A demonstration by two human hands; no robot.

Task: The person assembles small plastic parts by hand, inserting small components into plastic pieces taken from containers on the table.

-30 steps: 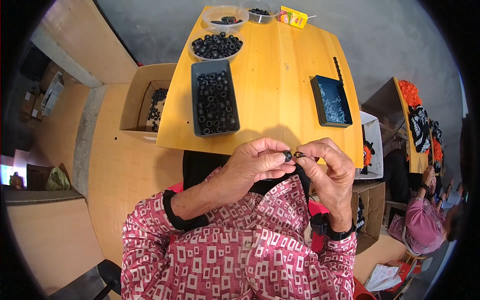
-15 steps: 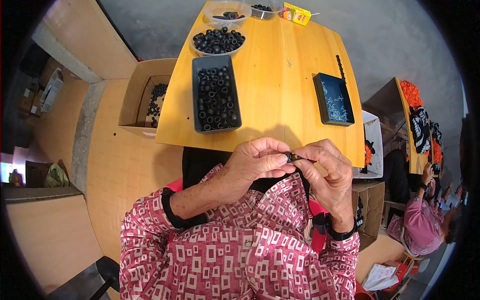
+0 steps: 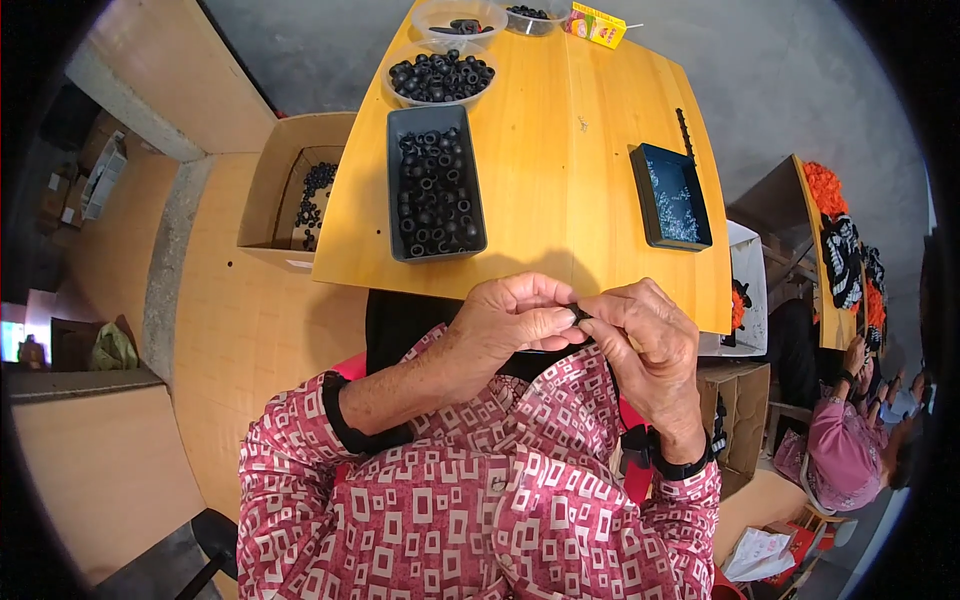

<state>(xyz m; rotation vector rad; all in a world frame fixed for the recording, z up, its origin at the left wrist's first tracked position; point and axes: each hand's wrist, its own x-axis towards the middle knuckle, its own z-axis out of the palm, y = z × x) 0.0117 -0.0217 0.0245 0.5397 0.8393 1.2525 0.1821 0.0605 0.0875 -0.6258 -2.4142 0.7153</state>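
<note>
Close work at the near edge of a yellow table (image 3: 555, 180)

Far left, low down, we log a crumpled green bag (image 3: 112, 348). Next, a cardboard box (image 3: 262, 225) stands beside the table, dark round pieces (image 3: 318, 178) scattered inside it. On the table's left side we have a dark rectangular tray (image 3: 440, 257), well stocked with black ring-shaped parts (image 3: 428, 185). Just behind it, a clear bowl (image 3: 482, 92) heaped with similar black parts.

Left hand (image 3: 512, 318): thumb and forefinger pinched on a small black piece (image 3: 577, 313), which sits between the two hands, in front of the wearer's body. Fingertips cover most of it; we cannot tell whether it is one part or two joined.

Right hand (image 3: 648, 345): thumb and forefinger closed on the same piece from the other side, the remaining fingers curled.

Farther right on the table, a shallow dark tray (image 3: 644, 205) with tiny pale bits (image 3: 678, 212) spread across its bottom; a knobbly black strip (image 3: 684, 130) lies by its far corner. Past the table edge we note a white bin (image 3: 748, 325), then a seated person in pink (image 3: 842, 450) at far right.
</note>
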